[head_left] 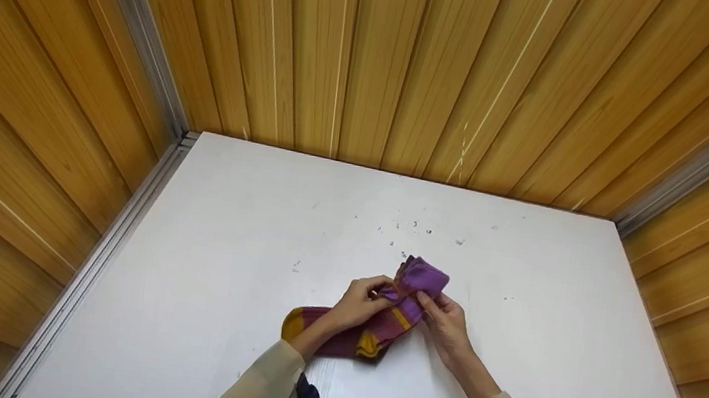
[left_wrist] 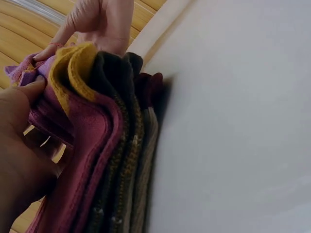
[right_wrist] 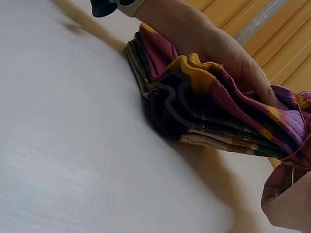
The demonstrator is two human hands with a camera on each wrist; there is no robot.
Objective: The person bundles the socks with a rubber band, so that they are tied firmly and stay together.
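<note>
Both hands hold a stacked bundle of socks above the white tabletop. The top pair is maroon with mustard patches and purple cuffs; dark and grey-brown socks are layered with it. A thin red-orange band goes around the bundle near the cuffs. My left hand pinches the bundle by the purple part, its thumb on the fabric. From the other side my right hand grips the bundle near the band, thumb on the purple cuff. The far-side fingers are hidden behind the fabric.
The white table has small dark scuff marks beyond the hands. Wood-patterned walls with metal frame rails enclose it at the back and sides. Black wrist cameras sit at the beige sleeves.
</note>
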